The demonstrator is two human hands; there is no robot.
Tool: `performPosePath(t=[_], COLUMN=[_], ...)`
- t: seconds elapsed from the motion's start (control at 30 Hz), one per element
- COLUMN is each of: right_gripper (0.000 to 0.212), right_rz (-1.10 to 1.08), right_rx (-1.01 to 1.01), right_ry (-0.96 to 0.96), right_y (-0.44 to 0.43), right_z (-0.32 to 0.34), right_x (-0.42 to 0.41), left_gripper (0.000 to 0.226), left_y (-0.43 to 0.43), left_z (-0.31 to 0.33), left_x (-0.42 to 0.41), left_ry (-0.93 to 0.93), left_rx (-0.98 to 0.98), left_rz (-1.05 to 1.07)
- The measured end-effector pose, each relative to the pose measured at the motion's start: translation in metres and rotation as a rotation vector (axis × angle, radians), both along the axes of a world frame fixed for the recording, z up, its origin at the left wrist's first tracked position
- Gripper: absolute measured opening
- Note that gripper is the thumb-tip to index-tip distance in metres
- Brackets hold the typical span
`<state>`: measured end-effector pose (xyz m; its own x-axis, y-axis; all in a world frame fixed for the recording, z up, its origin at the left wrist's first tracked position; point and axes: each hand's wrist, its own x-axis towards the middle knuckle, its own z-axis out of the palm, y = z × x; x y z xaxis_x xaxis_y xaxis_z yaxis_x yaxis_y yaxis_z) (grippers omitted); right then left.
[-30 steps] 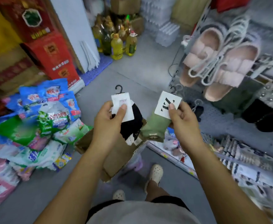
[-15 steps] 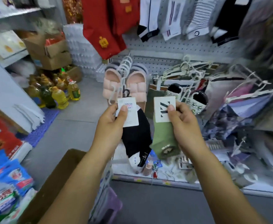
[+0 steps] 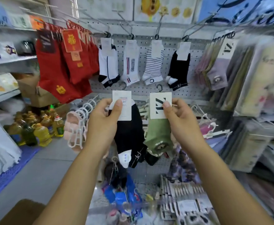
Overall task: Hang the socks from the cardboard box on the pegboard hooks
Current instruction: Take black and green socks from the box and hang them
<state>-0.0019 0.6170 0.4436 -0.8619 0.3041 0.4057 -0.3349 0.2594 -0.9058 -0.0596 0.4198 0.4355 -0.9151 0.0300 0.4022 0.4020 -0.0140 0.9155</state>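
The black sock (image 3: pixel 129 137) and the green sock (image 3: pixel 159 135) are soft knitted cloth, matt (the green one's ribbing shows faintly), each topped by a smooth paper card (image 3: pixel 153 101). The pegboard (image 3: pixel 141 90) is pale, perforated and matt. Its hooks (image 3: pixel 159 25) are thin shiny metal wire. The packs (image 3: pixel 253 82) at the right are wrapped in glossy clear plastic. The cardboard box (image 3: pixel 19 211) is dull brown.

The white pegboard (image 3: pixel 196 82) fills the upper centre. From its wire hooks (image 3: pixel 159 25) hang red socks (image 3: pixel 52 73) at upper left, four single ankle socks (image 3: pixel 131 62) in a row, and purple socks (image 3: pixel 217 72) at upper right.
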Motion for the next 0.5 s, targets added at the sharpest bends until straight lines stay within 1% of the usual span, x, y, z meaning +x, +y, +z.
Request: performPosePath(t=[0.1,0.17,0.23,0.37,0.43,0.5], right_gripper=[0.026,0.027,0.024,0.019,0.021,0.024], right_rz=[0.008,-0.023,-0.073,-0.181,-0.249,-0.330], right_rx=[0.015,0.028,0.012,-0.090,-0.112,-0.117], right_ry=[0.010,0.027,0.052,0.110,0.129,0.136], right_y=[0.018,0.028,0.039,0.064,0.078,0.093], right_z=[0.016,0.025,0.032,0.039,0.042,0.045], right_x=[-0.012,-0.021,-0.031,-0.049,-0.057,-0.064], left_gripper=[0.015,0.010,0.016,0.029,0.019,0.009], left_y=[0.016,0.025,0.036,0.060,0.074,0.091], left_z=[0.016,0.027,0.039,0.064,0.072,0.079], left_x=[-0.016,-0.027,-0.039,-0.066,-0.084,-0.104], left_ry=[0.029,0.048,0.050,0.035,0.024,0.027], left_rx=[0.008,-0.022,-0.075,-0.107,-0.096,-0.125], left_rz=[-0.011,-0.048,-0.110,-0.212,-0.263,-0.302])
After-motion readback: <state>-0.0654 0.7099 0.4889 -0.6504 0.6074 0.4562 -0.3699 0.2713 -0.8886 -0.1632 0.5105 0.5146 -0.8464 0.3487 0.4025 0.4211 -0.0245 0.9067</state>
